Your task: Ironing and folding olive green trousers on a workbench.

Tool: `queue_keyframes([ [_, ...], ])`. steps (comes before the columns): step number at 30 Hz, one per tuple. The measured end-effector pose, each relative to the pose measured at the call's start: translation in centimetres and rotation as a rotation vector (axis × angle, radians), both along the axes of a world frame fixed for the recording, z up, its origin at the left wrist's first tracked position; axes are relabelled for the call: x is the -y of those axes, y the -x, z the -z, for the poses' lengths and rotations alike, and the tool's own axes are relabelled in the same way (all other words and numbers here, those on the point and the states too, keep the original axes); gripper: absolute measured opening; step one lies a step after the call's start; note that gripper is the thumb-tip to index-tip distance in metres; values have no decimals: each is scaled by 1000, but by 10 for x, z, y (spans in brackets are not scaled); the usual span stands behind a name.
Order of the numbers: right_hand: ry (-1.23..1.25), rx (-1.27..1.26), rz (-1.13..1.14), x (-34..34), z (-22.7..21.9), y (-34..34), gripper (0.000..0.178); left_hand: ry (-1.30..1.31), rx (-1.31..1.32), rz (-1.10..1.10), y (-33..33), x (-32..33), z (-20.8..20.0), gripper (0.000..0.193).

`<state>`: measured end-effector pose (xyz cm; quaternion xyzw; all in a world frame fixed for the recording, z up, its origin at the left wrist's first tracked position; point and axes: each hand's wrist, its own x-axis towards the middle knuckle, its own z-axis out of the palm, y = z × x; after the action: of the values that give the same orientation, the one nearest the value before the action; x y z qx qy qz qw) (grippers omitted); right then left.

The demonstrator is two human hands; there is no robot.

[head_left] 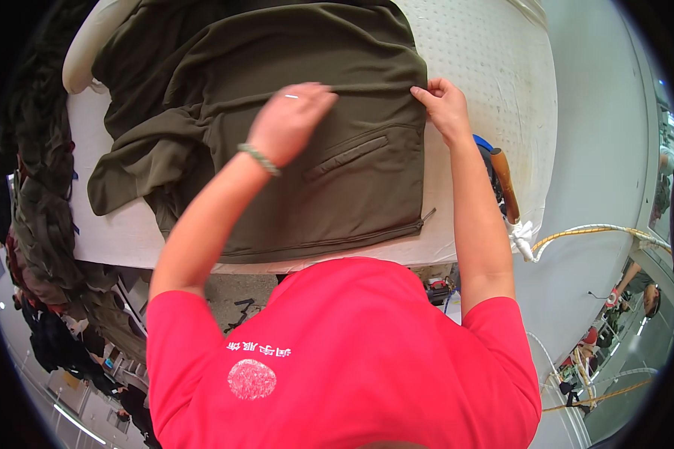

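A dark olive garment (277,202) with a sleeve and a slanted pocket (348,156) is spread over the pale padded table. Near its middle, my left hand (292,123) lies on the fabric, fingers stretched to the right and slightly blurred. My right hand (443,108) pinches the garment's right edge between thumb and fingers, above the pocket. At the lower right corner a short cord or zip end (428,215) sticks out from the hem.
Just right of my right forearm stands an iron (505,183) with a brown handle, partly hidden, its hose (591,229) running right. Dark garments (45,179) hang in a pile along the left. A padded white arm (82,56) rises at the table's far left.
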<state>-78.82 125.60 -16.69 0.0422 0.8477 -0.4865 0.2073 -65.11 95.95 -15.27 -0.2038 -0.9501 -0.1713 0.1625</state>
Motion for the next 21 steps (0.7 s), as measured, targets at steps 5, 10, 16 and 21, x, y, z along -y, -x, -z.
queue_keyframes([
  [5,-154,-417,-67,4,5,-9,32,-173,108,-16,21,-94,21,44],
  [10,-111,-902,-367,62,-22,-39,36,-97,282,74,25,-56,32,47],
  [16,-384,-867,-619,90,9,1,61,53,207,-218,34,53,17,52],
  [21,-401,-888,-583,116,14,-20,69,77,185,-246,47,63,25,55],
])
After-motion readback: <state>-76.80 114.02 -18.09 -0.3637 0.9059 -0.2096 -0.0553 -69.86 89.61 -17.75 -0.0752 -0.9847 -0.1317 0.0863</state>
